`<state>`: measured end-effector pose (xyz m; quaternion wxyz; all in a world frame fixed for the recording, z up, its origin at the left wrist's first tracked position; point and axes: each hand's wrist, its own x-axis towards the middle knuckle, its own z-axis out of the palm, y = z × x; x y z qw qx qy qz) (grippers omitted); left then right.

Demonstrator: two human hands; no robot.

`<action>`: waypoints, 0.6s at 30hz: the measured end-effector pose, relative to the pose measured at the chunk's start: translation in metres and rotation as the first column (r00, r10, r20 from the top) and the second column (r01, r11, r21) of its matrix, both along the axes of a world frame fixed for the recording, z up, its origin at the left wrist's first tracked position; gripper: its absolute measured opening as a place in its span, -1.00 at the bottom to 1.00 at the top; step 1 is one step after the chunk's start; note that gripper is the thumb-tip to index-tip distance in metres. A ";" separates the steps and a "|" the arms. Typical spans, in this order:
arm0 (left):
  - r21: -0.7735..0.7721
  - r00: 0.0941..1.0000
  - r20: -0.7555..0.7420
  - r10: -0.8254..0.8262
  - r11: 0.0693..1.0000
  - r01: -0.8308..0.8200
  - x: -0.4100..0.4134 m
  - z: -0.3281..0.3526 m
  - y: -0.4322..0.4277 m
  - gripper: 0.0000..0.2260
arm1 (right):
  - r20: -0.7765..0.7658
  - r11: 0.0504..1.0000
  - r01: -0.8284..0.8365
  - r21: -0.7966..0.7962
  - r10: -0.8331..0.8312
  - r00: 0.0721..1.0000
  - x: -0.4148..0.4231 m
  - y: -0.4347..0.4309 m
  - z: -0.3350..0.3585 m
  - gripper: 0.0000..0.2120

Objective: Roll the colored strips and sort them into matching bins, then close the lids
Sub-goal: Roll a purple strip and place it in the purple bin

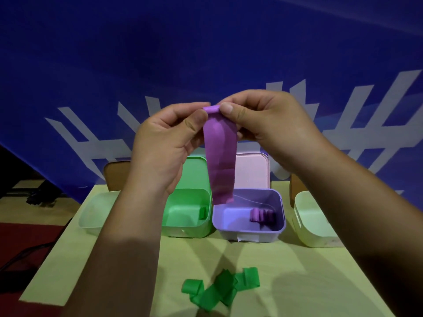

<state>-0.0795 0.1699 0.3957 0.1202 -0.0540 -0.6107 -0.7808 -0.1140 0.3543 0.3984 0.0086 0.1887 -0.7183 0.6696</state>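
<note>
- Right hand (263, 124), raised above the purple bin (249, 227), pinches the rolled top of the purple strip (220, 156).
- Left hand (164, 138) pinches the same roll.
- The purple strip's tail hangs to the purple bin's back rim.
- Green strips (219, 289) lie in front of the purple bin.

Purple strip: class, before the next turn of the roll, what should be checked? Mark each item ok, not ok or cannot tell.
1. Left hand and right hand both pinch the purple strip at its top: ok.
2. Roll begun at the top edge: ok.
3. Roll tight and even: cannot tell.
4. Purple bin open, lid raised behind it: ok.
5. Room in the bin beside the rolls: ok.
6. Green strips all rolled: not ok, they lie loose on the table.
</note>
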 end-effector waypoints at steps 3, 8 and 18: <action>0.021 0.999 -0.034 -0.022 1.000 0.023 -0.001 0.000 0.001 -0.81 | 0.015 0.999 -0.031 -0.030 0.031 0.999 0.004 0.002 0.003 -0.84; 0.055 0.999 -0.026 -0.044 0.997 0.045 0.002 0.002 -0.002 -0.84 | 0.022 0.997 -0.038 -0.061 0.039 0.999 0.010 0.003 0.007 -0.84; 0.111 0.998 0.035 -0.043 0.993 0.039 0.010 0.003 -0.009 -0.75 | 0.044 0.997 -0.033 -0.072 0.036 0.998 0.015 -0.005 0.010 -0.82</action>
